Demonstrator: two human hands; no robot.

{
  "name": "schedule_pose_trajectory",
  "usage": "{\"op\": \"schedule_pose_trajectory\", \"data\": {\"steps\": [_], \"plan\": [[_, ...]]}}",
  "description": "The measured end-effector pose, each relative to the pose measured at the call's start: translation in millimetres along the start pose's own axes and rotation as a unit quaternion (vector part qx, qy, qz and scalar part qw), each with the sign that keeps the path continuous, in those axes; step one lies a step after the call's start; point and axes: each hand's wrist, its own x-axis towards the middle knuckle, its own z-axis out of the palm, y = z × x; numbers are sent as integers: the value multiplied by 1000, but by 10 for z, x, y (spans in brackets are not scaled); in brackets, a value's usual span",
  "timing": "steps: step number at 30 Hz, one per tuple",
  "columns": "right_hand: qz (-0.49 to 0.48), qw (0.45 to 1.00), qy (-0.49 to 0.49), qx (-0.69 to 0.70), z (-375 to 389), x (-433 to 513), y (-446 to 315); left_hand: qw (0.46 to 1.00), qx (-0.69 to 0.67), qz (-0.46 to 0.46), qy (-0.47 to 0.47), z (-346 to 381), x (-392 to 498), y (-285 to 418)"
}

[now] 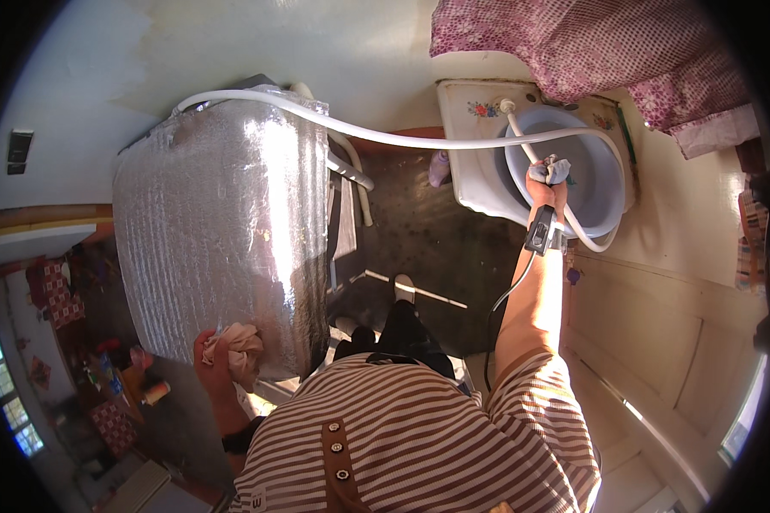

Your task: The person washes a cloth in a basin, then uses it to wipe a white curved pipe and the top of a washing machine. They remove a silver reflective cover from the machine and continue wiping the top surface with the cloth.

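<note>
My right hand [544,192] reaches out over a light blue plastic basin [606,192] that sits in a white washbasin [465,167] with flower decals. Its fingers close on a crumpled grey-blue cloth [550,170], pressed around or against a white hose [385,136]. That hose arches over from a foil-covered boxy appliance [218,211], loops past the basin's right side and passes back under the hand. Its fitting [507,106] is at the washbasin's back. Low on the left, my left hand [213,369] grips a crumpled beige cloth [236,346] beside the appliance's near edge.
A thicker pipe [359,176] runs down beside the appliance. A purple bottle [439,168] stands by the washbasin on the dark floor [417,243]. A pink patterned curtain [590,45] hangs above. A black device with a cable [539,234] is strapped to my right wrist.
</note>
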Motion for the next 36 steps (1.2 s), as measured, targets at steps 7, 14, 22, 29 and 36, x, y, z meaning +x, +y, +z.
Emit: {"op": "schedule_pose_trajectory", "data": {"steps": [7, 14, 22, 29, 36], "plan": [[-73, 988, 131, -24, 67, -30, 1, 1000, 23, 20, 4, 5, 20, -15], [-18, 987, 152, 45, 33, -24, -129, 999, -35, -16, -5, -13, 1, -10], [53, 978, 172, 109, 174, -43, -46, 997, -70, -18, -21, 18, -15, 4], [59, 983, 151, 87, 188, -269, 114, 1000, -31, -1, -6, -4, -45, -10], [-48, 986, 157, -3, 198, -290, 350, 1000, -13, -11, 3, 2, -47, -79]]}}
